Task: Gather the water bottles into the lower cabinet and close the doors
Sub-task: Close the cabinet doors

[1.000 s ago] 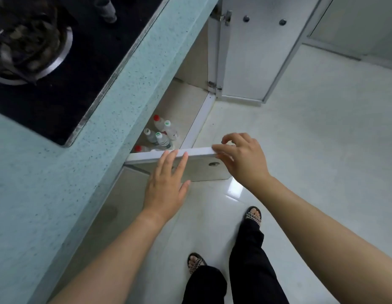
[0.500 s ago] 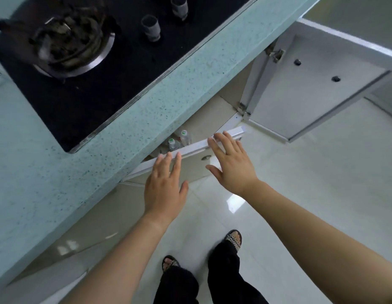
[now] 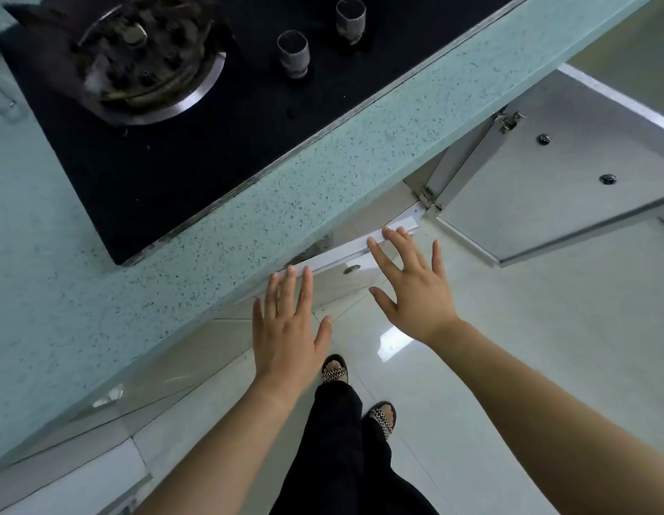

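The left cabinet door [image 3: 338, 256] is a white panel with a small metal knob, swung almost flat against the cabinet under the counter. My left hand [image 3: 288, 328] is flat and spread, its fingertips on the door's top edge. My right hand [image 3: 412, 288] is spread too, fingertips pressing the same edge further right. The right cabinet door [image 3: 538, 187] stands wide open, hinged at its left side. A narrow strip of the cabinet floor [image 3: 382, 208] shows between them. The water bottles are hidden behind the nearly shut door.
A speckled pale green countertop [image 3: 249, 202] overhangs the cabinet. It holds a black hob [image 3: 197, 128] with a burner and two knobs. The floor [image 3: 508, 347] is glossy white tile. My feet in sandals and black trousers are below my hands.
The left door has swung from partly open to almost shut under both hands. The bottles seen before are now hidden. My right hand went from gripping the edge to flat pushing.
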`<state>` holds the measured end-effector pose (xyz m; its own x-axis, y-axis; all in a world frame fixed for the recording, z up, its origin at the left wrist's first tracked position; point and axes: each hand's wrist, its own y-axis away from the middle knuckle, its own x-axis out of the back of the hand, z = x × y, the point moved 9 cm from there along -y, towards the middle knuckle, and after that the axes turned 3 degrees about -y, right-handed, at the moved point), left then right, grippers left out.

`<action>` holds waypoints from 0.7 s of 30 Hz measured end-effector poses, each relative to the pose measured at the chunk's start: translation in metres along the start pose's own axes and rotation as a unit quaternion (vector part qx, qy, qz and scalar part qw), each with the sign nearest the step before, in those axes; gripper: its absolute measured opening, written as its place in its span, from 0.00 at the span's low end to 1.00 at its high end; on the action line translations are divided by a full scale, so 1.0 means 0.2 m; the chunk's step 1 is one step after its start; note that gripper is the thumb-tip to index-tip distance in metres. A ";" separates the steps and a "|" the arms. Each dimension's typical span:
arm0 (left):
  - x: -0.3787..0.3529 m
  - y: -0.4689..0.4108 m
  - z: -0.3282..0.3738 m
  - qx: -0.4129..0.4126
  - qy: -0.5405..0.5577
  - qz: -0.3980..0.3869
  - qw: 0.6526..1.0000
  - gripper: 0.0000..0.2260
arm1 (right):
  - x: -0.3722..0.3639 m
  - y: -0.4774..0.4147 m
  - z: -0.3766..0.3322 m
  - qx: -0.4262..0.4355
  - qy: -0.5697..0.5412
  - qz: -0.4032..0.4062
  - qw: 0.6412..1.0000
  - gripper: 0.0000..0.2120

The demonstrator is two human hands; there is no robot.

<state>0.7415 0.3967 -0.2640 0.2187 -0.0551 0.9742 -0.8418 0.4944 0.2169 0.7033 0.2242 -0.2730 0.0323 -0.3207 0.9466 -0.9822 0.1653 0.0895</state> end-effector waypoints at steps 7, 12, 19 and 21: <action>0.07 -0.03 0.14 -0.023 -0.006 -0.010 1.000 0.32 | 0.01 -0.15 0.02 0.020 0.001 -0.112 0.993 0.38; 0.11 -0.14 0.24 -0.049 0.014 -0.081 0.995 0.31 | 0.18 -0.14 0.06 -0.006 -0.118 -0.101 0.988 0.32; 0.39 -0.29 0.66 -0.120 0.019 -0.082 0.989 0.28 | 0.64 0.19 0.53 -0.144 -0.123 -0.025 0.982 0.27; 0.48 -0.36 0.85 -0.144 0.015 -0.072 0.987 0.28 | 0.77 0.28 0.72 -0.173 -0.117 -0.006 0.978 0.25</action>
<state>0.7384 0.2078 -0.1758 0.3434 -0.1196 0.9315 -0.6265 0.7098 0.3221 0.6260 0.0497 -0.1664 -0.0398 -0.5226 0.8517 -0.8589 0.4535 0.2381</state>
